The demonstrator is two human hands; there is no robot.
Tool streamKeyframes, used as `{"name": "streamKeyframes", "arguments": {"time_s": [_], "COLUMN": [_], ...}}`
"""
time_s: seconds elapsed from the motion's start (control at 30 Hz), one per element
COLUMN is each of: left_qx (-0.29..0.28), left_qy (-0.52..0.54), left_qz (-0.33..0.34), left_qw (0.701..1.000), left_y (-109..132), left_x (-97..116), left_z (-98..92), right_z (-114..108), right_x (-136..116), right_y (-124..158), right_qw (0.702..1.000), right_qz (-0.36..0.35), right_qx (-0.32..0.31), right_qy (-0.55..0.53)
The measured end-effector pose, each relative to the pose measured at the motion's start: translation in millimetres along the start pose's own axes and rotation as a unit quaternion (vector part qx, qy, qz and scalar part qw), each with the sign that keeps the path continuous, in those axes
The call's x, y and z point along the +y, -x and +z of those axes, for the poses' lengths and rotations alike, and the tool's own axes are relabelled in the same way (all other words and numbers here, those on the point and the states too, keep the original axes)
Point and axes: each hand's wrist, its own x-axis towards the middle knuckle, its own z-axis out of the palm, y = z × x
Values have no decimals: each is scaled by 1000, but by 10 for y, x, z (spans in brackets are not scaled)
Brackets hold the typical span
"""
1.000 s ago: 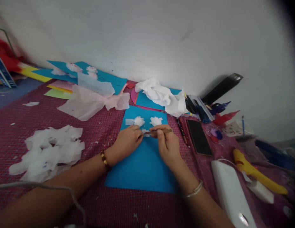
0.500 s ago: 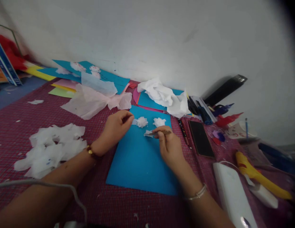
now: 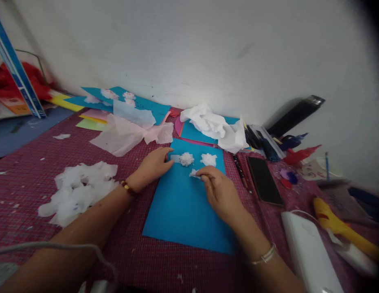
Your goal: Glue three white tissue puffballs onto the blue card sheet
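A blue sheet of paper (image 3: 183, 215) lies in front of me with two white fluffy paper clumps (image 3: 186, 159) near its top. Beside the left clump is a pale strip (image 3: 175, 158). My left hand (image 3: 154, 165) rests at the sheet's upper left edge, thumb and fingers apart, holding nothing. Below the clumps, my right hand (image 3: 221, 193) pinches a thin brownish stick (image 3: 210, 176), mostly hidden by the fingers. At its tip a small white tissue piece (image 3: 194, 173) is close to the blue sheet; I cannot tell whether it touches.
Left of the sheet lies a heap of white tissue pieces (image 3: 81, 191). Pale tissue sheets (image 3: 125, 134) and crumpled white tissue (image 3: 207, 122) lie behind. To the right are pencils (image 3: 242, 173), a phone (image 3: 265, 181), a white power bank (image 3: 309, 252) and a yellow glue gun (image 3: 338, 224).
The view has shifted slightly left. My left hand's fingers have spread and lowered toward the sheet's edge. My right hand stays by the small tissue piece, its stick now less visible.
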Motion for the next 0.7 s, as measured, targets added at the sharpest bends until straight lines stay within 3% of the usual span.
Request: {"name": "streamKeyframes", "arguments": {"time_s": [0.27,0.43,0.7], "left_qx": [40,50,-123], "left_qy": [134,171,216], "left_qz": [-83,-89,23], "left_qw": [987,980,968], "left_y": [-33,34,160], "left_x": [14,166,399], "left_z": [-52,-149,-119], "right_z": [-73,-38,34], "right_x": [29,59,154], "right_y": [51,78,56], "right_qw": [971,955,958], "right_qz": [78,109,108], "right_qx": [159,161,169], "right_qy": [-159,-226,-206]}}
